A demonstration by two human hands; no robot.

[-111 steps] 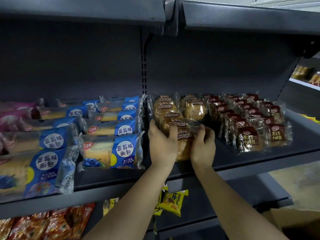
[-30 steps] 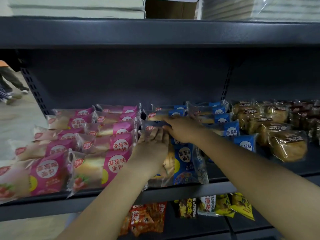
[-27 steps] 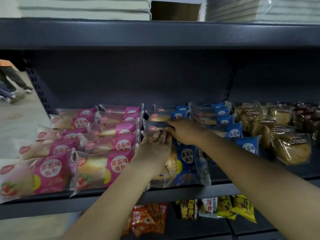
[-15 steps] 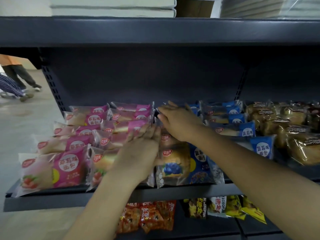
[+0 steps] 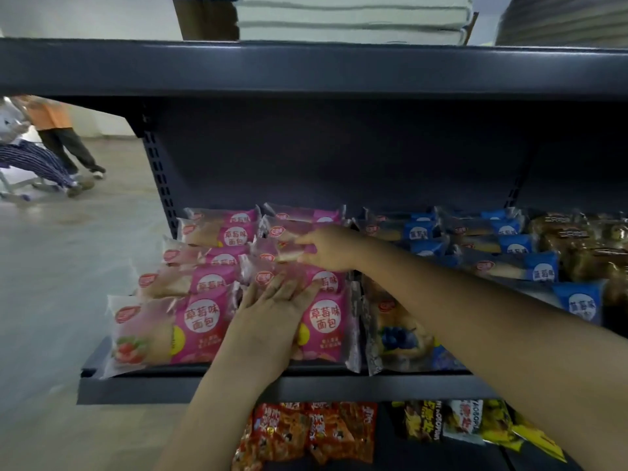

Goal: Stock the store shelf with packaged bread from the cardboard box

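The pink packs point(image 5: 210, 321) lie in rows at the left end of the shelf point(image 5: 306, 387); the right hand point(image 5: 328, 248) pinches a pack point(image 5: 289, 244) mid-row while the left hand point(image 5: 272, 311) presses flat, fingers straight, on the front one. This looks like tidying; next, seat that pack level, then fetch more from the box, which is out of view. Blue packs point(image 5: 543, 271) lie beside, and people point(image 5: 57, 137) are on the grey floor point(image 5: 68, 283) at left.

Glossy plastic bread wrappers point(image 5: 210, 302), matt metal shelf point(image 5: 306, 389)
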